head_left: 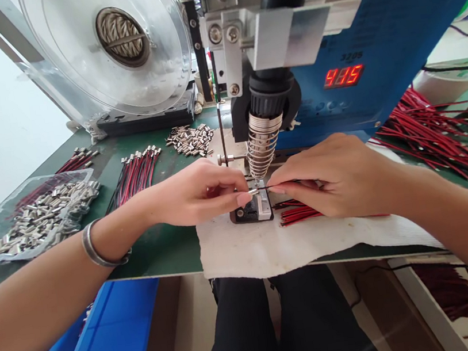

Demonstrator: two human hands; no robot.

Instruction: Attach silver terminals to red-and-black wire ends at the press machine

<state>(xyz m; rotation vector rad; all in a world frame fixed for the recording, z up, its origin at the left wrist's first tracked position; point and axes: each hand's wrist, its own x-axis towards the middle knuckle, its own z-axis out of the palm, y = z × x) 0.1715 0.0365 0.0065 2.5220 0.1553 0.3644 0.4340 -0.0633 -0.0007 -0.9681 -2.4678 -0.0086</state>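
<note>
From where I stand, a small metal connector (254, 191) sits just below the soldering iron (265, 145), over a little black fixture (251, 212), pinched between the thumb and fingers of the left hand (202, 194), while the right hand (338, 175) has its fingertips clamped on a thin dark wire (289, 182) pointing at it, though I can't tell whether they touch. Red-and-black wires (298, 214) lie beneath the right hand on a white cloth (261, 247), with loose metal connectors (191, 141) farther back and a blue machine (338, 108) glowing 415 behind
</note>
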